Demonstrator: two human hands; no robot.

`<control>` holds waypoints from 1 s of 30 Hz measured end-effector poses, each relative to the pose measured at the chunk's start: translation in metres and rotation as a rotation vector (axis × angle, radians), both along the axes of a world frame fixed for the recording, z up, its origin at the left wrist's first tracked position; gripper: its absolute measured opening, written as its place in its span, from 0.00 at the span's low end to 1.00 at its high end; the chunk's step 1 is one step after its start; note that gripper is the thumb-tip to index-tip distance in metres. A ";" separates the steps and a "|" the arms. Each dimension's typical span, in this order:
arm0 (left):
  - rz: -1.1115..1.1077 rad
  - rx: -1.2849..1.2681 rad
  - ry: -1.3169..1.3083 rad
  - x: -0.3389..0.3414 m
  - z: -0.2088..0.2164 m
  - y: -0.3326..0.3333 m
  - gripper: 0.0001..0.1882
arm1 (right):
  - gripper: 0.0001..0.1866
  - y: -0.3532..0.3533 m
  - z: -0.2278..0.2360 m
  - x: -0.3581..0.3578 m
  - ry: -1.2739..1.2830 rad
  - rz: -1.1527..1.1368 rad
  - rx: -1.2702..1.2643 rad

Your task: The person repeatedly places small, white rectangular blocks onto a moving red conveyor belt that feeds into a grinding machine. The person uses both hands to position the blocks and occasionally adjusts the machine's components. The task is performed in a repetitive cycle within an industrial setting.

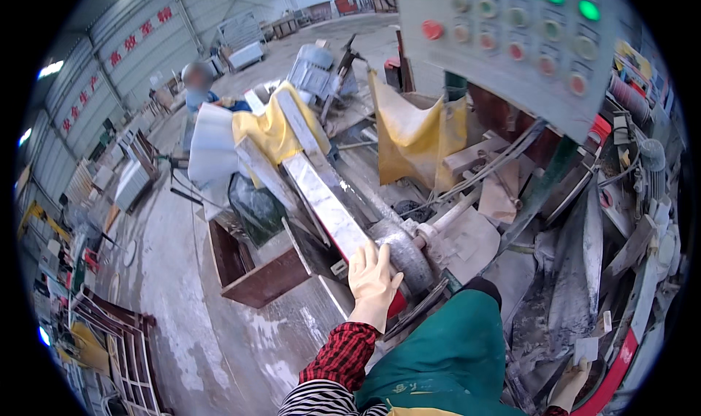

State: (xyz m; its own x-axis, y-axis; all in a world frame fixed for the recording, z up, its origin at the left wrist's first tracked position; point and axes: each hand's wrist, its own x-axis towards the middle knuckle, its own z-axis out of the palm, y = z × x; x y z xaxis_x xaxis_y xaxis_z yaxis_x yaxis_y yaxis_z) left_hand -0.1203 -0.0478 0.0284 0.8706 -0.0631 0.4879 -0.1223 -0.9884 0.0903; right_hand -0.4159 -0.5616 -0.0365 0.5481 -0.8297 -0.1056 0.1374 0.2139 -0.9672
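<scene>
My left hand (372, 279), in a pale cream glove, lies flat with fingers stretched out on the near end of a long white marbled stone strip (328, 204). The strip runs away from me along a narrow machine bed with a red lower edge. Just right of the fingers sits a grey metal roller (403, 254) on a shaft. Low at the right edge, my right hand (573, 381), gloved too, is closed on a small white flat piece (585, 351). Its fingers are partly hidden.
A control panel (504, 51) with green lights and red buttons hangs at the upper right. Yellow sheeting (274, 127) drapes the machine's far end. A person (198, 87) stands beyond it. A brown open box (266, 281) is left of the bed; cluttered slabs and hoses lie right.
</scene>
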 end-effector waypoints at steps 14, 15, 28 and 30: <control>-0.488 -0.057 -0.054 0.048 -0.002 0.042 0.22 | 0.24 -0.017 0.086 0.050 -0.110 -0.343 -0.131; -0.500 -0.032 -0.087 0.037 -0.002 0.043 0.19 | 0.25 -0.010 0.089 0.058 -0.136 -0.351 -0.115; -0.611 0.050 -0.134 0.037 -0.015 0.016 0.12 | 0.24 -0.040 0.088 -0.008 -0.044 -0.509 -0.139; -0.597 0.075 -0.135 0.032 -0.016 0.011 0.11 | 0.24 -0.050 0.086 -0.025 0.008 -0.591 -0.086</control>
State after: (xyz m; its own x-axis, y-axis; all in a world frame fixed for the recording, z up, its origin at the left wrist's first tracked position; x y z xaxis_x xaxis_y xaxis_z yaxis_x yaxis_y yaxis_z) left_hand -0.0878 -0.0366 0.0126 0.6055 -0.5590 0.5665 -0.6616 -0.7491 -0.0320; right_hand -0.4407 -0.6114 0.0494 -0.0097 -0.9996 -0.0264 0.2018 0.0239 -0.9791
